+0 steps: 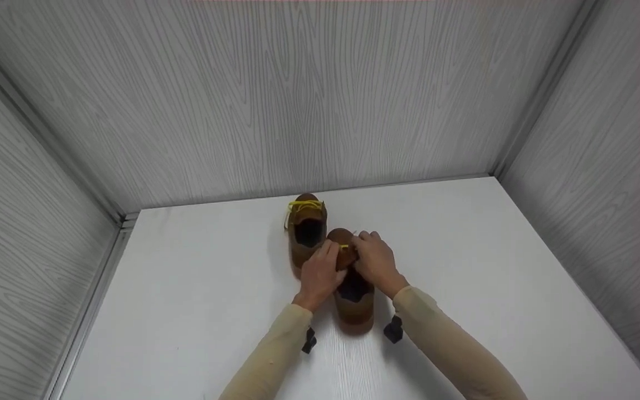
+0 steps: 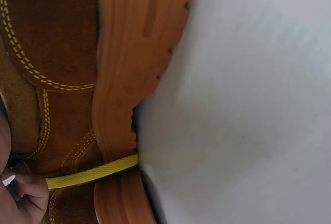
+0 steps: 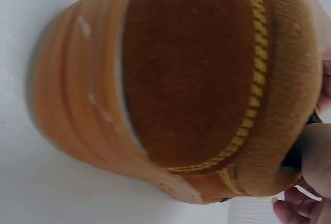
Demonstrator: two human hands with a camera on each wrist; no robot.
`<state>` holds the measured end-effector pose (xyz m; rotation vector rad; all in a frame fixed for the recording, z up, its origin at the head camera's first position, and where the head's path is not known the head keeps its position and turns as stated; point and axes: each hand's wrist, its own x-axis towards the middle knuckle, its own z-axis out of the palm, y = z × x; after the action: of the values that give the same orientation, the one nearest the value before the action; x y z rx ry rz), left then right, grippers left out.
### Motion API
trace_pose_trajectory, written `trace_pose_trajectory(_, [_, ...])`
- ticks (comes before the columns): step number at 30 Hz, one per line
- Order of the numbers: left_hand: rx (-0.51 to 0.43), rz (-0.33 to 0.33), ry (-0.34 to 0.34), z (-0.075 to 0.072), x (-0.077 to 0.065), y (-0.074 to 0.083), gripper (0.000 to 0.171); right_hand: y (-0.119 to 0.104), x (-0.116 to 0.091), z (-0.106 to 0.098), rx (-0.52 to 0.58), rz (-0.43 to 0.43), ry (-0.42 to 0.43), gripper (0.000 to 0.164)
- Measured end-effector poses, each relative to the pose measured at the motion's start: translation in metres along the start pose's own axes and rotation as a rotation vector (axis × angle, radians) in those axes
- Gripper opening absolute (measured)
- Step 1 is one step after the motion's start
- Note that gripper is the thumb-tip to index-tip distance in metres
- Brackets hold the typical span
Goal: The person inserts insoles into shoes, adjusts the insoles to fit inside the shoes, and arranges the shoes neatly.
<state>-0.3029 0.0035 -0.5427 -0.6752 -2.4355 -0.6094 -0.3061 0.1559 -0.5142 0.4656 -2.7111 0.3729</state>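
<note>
A brown suede shoe (image 1: 355,315) with yellow stitching stands on the white table, toe pointing away from me. My left hand (image 1: 320,275) is at the left side of its lacing. In the left wrist view, bent fingers pinch a yellow shoelace (image 2: 98,175) that runs down across the side of the sole. Across the shoe, my right hand (image 1: 375,258) has its fingertips together at the right side of the lacing. The right wrist view shows the heel (image 3: 191,74) large, with curled fingers (image 3: 297,208) and a sliver of yellow lace beside them. The fingers partly hide the tongue and eyelets.
A matching brown shoe (image 1: 299,255) stands just ahead and to the left, its yellow laces (image 1: 305,204) crossing over the front. Grey wood-grain panels (image 1: 309,100) enclose the white table (image 1: 203,289) at the back and both sides. Dark devices (image 1: 393,330) sit at both wrists.
</note>
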Motion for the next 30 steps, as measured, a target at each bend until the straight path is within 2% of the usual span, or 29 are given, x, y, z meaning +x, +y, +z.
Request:
trace_pose_trajectory(4, [0.029,0.008,-0.022,0.001,-0.002,0.001,0.033,-0.001,-0.005,0.007,-0.031,-0.043,0.079,0.013])
trace_pose_trajectory(7, [0.036,0.016,-0.073,-0.001,-0.001,0.001,0.024,-0.002,-0.009,0.012,-0.032,-0.068,0.107,0.014])
trace_pose_trajectory(10, [0.022,0.046,-0.159,-0.004,0.002,0.003,0.020,-0.001,-0.013,0.017,-0.006,-0.077,0.118,0.018])
trace_pose_trajectory(14, [0.003,0.090,-0.264,-0.007,0.008,0.005,0.023,0.000,-0.014,0.020,0.045,-0.100,0.126,0.023])
trace_pose_trajectory(17, [0.004,0.097,-0.291,-0.008,0.010,0.005,0.026,0.001,-0.013,0.021,0.064,-0.129,0.112,0.021])
trace_pose_trajectory(19, [-0.012,0.089,-0.285,-0.008,0.012,0.004,0.023,0.002,-0.011,0.020,0.080,-0.131,0.094,0.021])
trace_pose_trajectory(21, [-0.071,0.058,-0.265,-0.007,0.011,0.002,0.018,0.003,-0.010,0.017,0.105,-0.109,0.068,0.023])
trace_pose_trajectory(24, [-0.223,0.001,-0.212,-0.008,0.004,-0.002,0.023,0.008,-0.013,0.009,0.204,-0.062,-0.002,0.028])
trace_pose_trajectory(27, [-0.393,-0.082,-0.147,-0.014,-0.017,-0.004,0.037,0.013,-0.029,0.002,0.352,-0.052,-0.054,0.033])
trace_pose_trajectory(30, [-0.572,-0.211,-0.143,-0.024,-0.044,-0.002,0.060,0.018,-0.054,-0.005,0.563,-0.039,-0.108,0.058])
